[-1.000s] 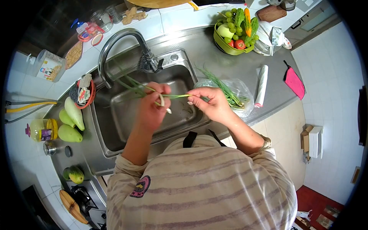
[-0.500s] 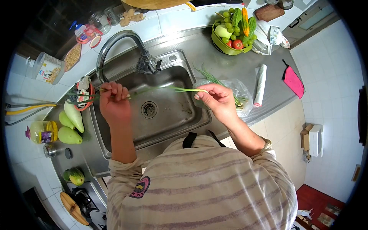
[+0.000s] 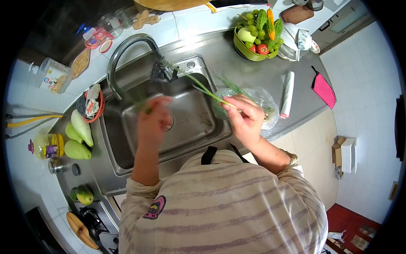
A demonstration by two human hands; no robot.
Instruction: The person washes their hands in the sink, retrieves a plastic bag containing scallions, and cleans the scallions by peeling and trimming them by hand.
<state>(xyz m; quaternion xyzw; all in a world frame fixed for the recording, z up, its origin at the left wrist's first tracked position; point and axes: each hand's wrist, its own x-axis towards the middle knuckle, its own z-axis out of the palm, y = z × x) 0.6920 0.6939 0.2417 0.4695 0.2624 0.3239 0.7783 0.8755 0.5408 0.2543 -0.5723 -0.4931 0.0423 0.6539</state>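
Observation:
My right hand [image 3: 245,117] pinches a green onion [image 3: 206,90] near its pale end, and its thin green leaves slant up and left toward the faucet. Over the sink [image 3: 186,146], my left hand [image 3: 153,120] is smeared by motion, with a faint green blur at its fingers; whether it holds anything is unclear. Just behind my right hand lies a clear plastic bag [image 3: 267,99] with more green onions [image 3: 231,84] poking out of it.
A chrome faucet [image 3: 139,36] arches over the sink. A green basket [image 3: 241,48] of fruit and vegetables stands at the back right, near a plastic wrap roll [image 3: 287,93] and a pink cloth [image 3: 324,92]. Pale green gourds [image 3: 77,149] and an oil bottle [image 3: 46,145] sit left.
My left hand has moved right and slightly down, away from the red basket. The green onion, earlier stretched between both hands, now extends from my right hand up toward the faucet.

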